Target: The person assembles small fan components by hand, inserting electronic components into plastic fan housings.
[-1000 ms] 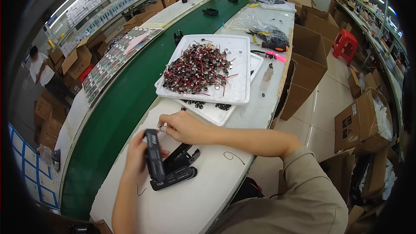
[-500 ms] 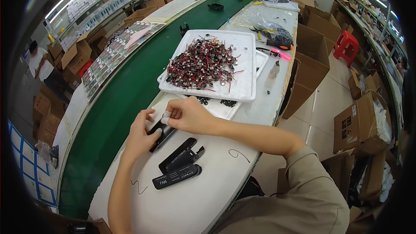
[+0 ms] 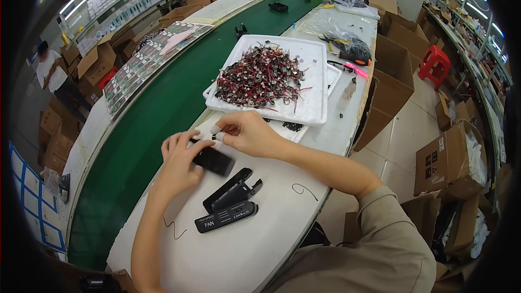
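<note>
My left hand (image 3: 180, 164) is closed around a black plastic fan casing (image 3: 218, 161), tilted just above the white worktop. Close beside the casing's far end, my right hand (image 3: 252, 134) pinches a tiny dark part (image 3: 214, 137), too small to name; white covers wrap its fingertips. Nearer to me lie an open black casing half (image 3: 230, 192) and, touching it, a black fan casing piece (image 3: 227, 217) with white print. Beyond my right hand, a white foam tray (image 3: 312, 84) bears a heap of small circuit boards with red and black wires (image 3: 260, 78).
A green conveyor belt (image 3: 127, 168) curves along the left, carrying black casings (image 3: 278, 7) farther off. Under the tray sits another tray with black parts (image 3: 293, 126). Pliers and an orange-black screwdriver (image 3: 355, 58) lie at the far right. Loose wires (image 3: 304, 191) rest on the worktop; cardboard boxes (image 3: 382, 87) stand alongside.
The casing in my left hand has turned, now showing a broad flat face toward the right. My right hand has drawn slightly away from it, fingers still pinched. The view has shifted slightly.
</note>
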A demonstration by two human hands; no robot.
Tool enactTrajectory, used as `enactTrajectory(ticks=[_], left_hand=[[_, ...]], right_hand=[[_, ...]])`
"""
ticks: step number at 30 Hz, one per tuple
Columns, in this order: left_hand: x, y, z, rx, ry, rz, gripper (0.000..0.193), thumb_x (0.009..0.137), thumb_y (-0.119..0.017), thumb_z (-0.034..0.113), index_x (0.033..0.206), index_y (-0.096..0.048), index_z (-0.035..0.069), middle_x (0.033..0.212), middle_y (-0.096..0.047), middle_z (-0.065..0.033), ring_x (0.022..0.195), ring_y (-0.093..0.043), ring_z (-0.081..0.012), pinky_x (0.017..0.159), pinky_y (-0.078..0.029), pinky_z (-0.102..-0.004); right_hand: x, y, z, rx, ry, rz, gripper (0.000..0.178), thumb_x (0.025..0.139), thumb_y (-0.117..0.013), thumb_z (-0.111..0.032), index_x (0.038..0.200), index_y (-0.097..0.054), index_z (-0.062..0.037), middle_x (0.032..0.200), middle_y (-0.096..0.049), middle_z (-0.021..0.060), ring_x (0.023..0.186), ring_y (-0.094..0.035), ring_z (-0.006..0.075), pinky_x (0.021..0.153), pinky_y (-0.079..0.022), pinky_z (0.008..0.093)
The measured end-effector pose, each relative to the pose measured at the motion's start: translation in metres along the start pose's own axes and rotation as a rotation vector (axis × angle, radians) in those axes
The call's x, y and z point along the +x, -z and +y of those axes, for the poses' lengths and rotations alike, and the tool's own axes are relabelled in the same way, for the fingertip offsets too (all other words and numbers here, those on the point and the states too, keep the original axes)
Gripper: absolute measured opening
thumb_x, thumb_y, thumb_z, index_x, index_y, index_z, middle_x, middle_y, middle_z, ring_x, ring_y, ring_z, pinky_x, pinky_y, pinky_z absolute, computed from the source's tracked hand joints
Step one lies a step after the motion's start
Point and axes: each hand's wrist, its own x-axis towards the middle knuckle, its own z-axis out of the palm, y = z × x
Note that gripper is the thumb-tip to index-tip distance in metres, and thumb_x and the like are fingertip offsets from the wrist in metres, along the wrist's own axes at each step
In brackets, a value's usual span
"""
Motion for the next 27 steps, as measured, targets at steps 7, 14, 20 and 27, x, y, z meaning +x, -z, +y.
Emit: enactTrajectory(ticks=[7,14,20,27], left_hand=[[-0.006,-0.006,-0.001,0.119,0.014,0.389,0.056,0.061,-0.053,-0.012,0.112,-0.056,0.012,0.127,-0.041,-0.0139,0.11,-0.045,-0.0327,0.089,-0.04,-0.0372],[-0.018,-0.027,0.027,-0.081,0.195,0.265,0.051,0.064,-0.068,0.036,0.096,-0.059,-0.001,0.106,-0.054,-0.0145,0.09,-0.052,-0.0305,0.075,-0.045,-0.0391],[-0.024,-0.039,0.013,-0.023,0.137,0.255,0.048,0.058,-0.065,0.023,0.098,-0.058,-0.004,0.104,-0.056,-0.0131,0.087,-0.051,-0.0283,0.075,-0.046,-0.0366],[-0.031,-0.048,0.007,0.054,0.067,0.367,0.051,0.057,-0.072,0.027,0.098,-0.057,-0.001,0.091,-0.057,-0.0073,0.083,-0.05,-0.0226,0.065,-0.046,-0.0315]], right_hand=[[0.0,-0.002,-0.006,0.026,-0.01,0.037,0.014,0.074,-0.056,0.0,0.088,-0.056,0.0018,0.069,-0.057,0.0064,0.061,-0.053,0.0112,0.057,-0.045,0.0251],[-0.002,-0.007,0.008,-0.08,-0.06,-0.07,0.025,0.073,-0.055,0.0,0.098,-0.06,-0.0027,0.072,-0.058,0.0062,0.059,-0.051,0.0101,0.057,-0.044,0.0245],[-0.002,-0.008,0.003,-0.309,0.047,-0.045,0.02,0.071,-0.053,0.001,0.088,-0.062,0.0025,0.081,-0.058,0.0158,0.066,-0.056,0.0245,0.062,-0.046,0.0324],[-0.005,0.0,-0.011,-0.46,0.098,-0.552,0.034,0.064,-0.056,0.005,0.095,-0.063,-0.0037,0.097,-0.046,0.0093,0.076,-0.051,0.0221,0.066,-0.045,0.0318]])
